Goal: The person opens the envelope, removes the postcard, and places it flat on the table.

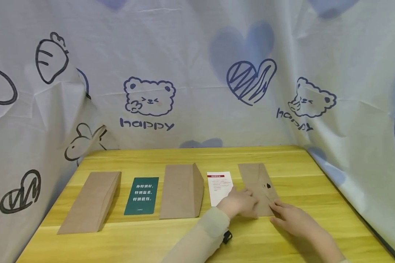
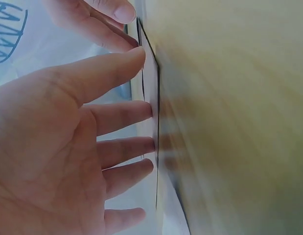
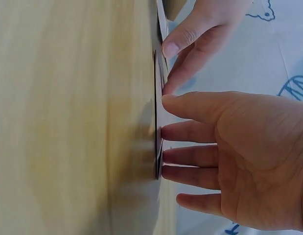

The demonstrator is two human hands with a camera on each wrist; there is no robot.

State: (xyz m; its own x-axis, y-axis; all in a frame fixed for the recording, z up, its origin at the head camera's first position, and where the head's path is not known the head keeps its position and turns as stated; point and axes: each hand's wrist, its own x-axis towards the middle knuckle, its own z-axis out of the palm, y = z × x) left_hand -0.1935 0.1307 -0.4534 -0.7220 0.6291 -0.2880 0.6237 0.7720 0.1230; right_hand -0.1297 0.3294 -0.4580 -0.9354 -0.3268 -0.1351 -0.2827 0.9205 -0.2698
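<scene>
A brown paper envelope (image 1: 255,179) with a small black heart on its flap lies flat on the table at the right in the head view. My left hand (image 1: 240,202) rests its fingertips on the left part of it, fingers fairly straight and spread. At the lower right edge, my right hand (image 1: 291,218) touches the paper with its thumb and extended fingers. Both wrist views show the envelope (image 2: 150,85) nearly edge-on, under the fingertips of the left hand (image 2: 58,127) and of the right hand (image 3: 249,152). A white card (image 1: 219,186) with red print lies just left of it.
Left of the white card stands a second brown envelope (image 1: 179,190) with its flap raised. Beyond it are a green card (image 1: 141,195) with white writing and another brown envelope (image 1: 89,201). A printed white curtain (image 1: 197,73) surrounds the wooden table (image 1: 118,244).
</scene>
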